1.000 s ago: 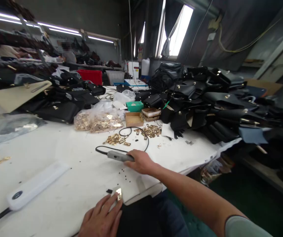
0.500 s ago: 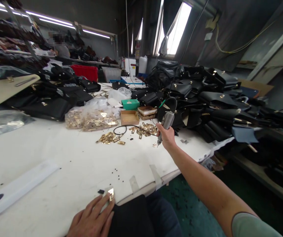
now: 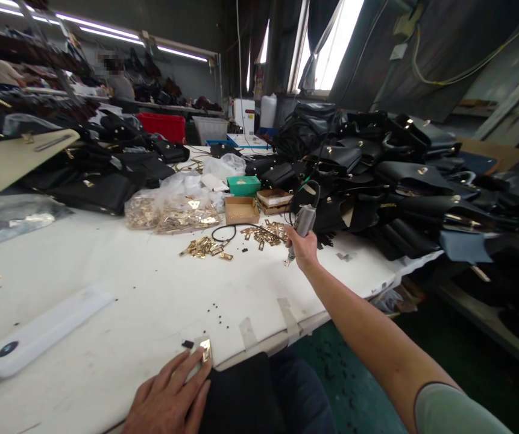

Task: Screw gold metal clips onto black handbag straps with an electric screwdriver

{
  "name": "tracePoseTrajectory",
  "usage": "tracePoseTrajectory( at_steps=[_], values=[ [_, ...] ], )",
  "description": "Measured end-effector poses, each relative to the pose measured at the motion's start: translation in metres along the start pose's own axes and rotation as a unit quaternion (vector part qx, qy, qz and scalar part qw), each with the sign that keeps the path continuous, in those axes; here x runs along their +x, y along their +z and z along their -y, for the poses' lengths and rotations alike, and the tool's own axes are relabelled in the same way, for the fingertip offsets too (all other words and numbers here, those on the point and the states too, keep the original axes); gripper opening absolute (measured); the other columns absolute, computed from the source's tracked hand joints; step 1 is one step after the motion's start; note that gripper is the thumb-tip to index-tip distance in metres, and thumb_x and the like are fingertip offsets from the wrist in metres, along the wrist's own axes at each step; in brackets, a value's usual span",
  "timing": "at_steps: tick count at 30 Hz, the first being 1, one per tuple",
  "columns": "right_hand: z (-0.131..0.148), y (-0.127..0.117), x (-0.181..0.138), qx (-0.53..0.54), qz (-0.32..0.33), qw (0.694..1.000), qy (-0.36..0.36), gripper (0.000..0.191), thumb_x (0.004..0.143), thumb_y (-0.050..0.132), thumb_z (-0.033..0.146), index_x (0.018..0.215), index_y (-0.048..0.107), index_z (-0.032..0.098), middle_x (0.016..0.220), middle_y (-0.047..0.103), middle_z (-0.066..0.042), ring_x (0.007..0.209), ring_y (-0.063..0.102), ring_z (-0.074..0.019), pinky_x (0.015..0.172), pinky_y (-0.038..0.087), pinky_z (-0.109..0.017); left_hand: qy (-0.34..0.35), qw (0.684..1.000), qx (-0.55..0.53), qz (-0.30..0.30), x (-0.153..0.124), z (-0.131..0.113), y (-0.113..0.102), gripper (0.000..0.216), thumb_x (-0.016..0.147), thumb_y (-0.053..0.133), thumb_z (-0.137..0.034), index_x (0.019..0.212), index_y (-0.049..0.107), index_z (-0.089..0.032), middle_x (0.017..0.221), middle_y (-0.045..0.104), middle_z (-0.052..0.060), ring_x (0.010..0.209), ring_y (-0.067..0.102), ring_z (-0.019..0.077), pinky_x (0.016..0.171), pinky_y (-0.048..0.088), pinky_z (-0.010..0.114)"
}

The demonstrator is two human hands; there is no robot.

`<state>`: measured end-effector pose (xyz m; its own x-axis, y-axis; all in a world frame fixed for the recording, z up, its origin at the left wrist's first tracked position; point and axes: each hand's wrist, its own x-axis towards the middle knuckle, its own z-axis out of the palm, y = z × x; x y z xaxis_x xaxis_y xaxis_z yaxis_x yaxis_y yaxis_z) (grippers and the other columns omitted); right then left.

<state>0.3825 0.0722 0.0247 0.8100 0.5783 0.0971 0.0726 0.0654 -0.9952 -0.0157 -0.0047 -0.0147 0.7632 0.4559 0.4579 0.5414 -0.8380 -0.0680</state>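
My right hand (image 3: 305,248) is wrapped round a grey electric screwdriver (image 3: 305,221), its tip pointing down at a few small screws (image 3: 286,263) on the white tabletop. At the near table edge my left hand (image 3: 169,392) lies with fingers stretched out, fingertips touching a small gold metal plate (image 3: 205,349). Beside that hand is a black leather piece (image 3: 241,395), partly over my lap. A small black piece (image 3: 187,344) lies just beyond the fingertips. Past the screwdriver is a loose pile of gold plates (image 3: 266,234), with another gold pile (image 3: 202,247) to its left.
A plastic bag of gold parts (image 3: 173,211), an open cardboard box (image 3: 242,211) and a green box (image 3: 243,185) stand mid-table. Black handbags (image 3: 404,187) are heaped right, more (image 3: 96,187) left. A white elongated device (image 3: 51,328) lies left. People (image 3: 121,87) are in the background.
The view has shifted slightly. The screwdriver's tip has come down closer to the small screws. My left hand stays at the gold plate.
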Motion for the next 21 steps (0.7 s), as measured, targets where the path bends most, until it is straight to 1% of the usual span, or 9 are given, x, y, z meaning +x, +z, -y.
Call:
tracePoseTrajectory(
  at_steps=[3,5,8,12,15,17,21],
  values=[
    [0.01,0.001,-0.01,0.021,0.002,1.0,0.006,0.043,0.068,0.081,0.055,0.073,0.058,0.018,0.049,0.057,0.002,0.043,0.05,-0.0122,0.041,0.038,-0.025,-0.018,1.0,-0.011,0.008,0.002,-0.004,-0.005,0.034,0.092,0.058,-0.034,0.124,0.069,-0.029,0.13,0.07,-0.002,0.112,0.066,0.024,0.081,0.053,0.036],
    [0.02,0.006,-0.026,0.062,0.02,0.998,0.014,0.043,0.069,0.081,0.054,0.075,0.057,0.019,0.05,0.055,0.003,0.044,0.05,-0.0122,0.042,0.039,-0.025,-0.04,0.999,-0.024,0.022,0.004,-0.008,-0.009,0.032,0.094,0.058,-0.032,0.123,0.069,-0.029,0.129,0.07,-0.001,0.114,0.064,0.0247,0.083,0.052,0.037],
    [0.037,0.018,-0.067,0.136,0.084,0.986,0.042,0.041,0.073,0.08,0.052,0.076,0.054,0.02,0.054,0.053,0.004,0.045,0.05,-0.0116,0.043,0.042,-0.024,-0.081,0.994,-0.053,0.055,0.008,-0.016,-0.018,0.029,0.096,0.056,-0.03,0.121,0.07,-0.028,0.13,0.07,0.003,0.116,0.063,0.0261,0.086,0.051,0.039],
    [0.053,0.037,-0.134,0.21,0.18,0.955,0.107,0.04,0.078,0.078,0.049,0.074,0.05,0.021,0.06,0.05,0.006,0.048,0.049,-0.0097,0.047,0.046,-0.024,-0.139,0.98,-0.106,0.093,0.011,-0.025,-0.026,0.027,0.098,0.057,-0.031,0.12,0.071,-0.027,0.131,0.069,0.005,0.119,0.06,0.0279,0.09,0.049,0.044],
    [0.055,0.051,-0.176,0.235,0.221,0.935,0.15,0.04,0.078,0.079,0.048,0.074,0.05,0.021,0.061,0.049,0.006,0.048,0.049,-0.0088,0.048,0.046,-0.023,-0.171,0.969,-0.14,0.108,0.011,-0.028,-0.029,0.026,0.098,0.057,-0.036,0.118,0.071,-0.028,0.132,0.068,0.005,0.121,0.058,0.0277,0.093,0.046,0.046],
    [0.053,0.058,-0.197,0.238,0.236,0.927,0.168,0.039,0.079,0.079,0.047,0.074,0.05,0.021,0.061,0.05,0.006,0.048,0.049,-0.0087,0.048,0.046,-0.023,-0.177,0.966,-0.151,0.115,0.01,-0.029,-0.031,0.026,0.098,0.056,-0.038,0.118,0.071,-0.028,0.132,0.067,0.006,0.122,0.057,0.0273,0.093,0.046,0.046],
    [0.05,0.067,-0.219,0.234,0.247,0.922,0.186,0.039,0.079,0.079,0.046,0.074,0.051,0.02,0.059,0.05,0.006,0.048,0.049,-0.0087,0.048,0.046,-0.023,-0.181,0.962,-0.161,0.123,0.009,-0.029,-0.032,0.028,0.099,0.055,-0.042,0.117,0.071,-0.028,0.133,0.067,0.004,0.122,0.056,0.0271,0.093,0.045,0.047]
  ],
)
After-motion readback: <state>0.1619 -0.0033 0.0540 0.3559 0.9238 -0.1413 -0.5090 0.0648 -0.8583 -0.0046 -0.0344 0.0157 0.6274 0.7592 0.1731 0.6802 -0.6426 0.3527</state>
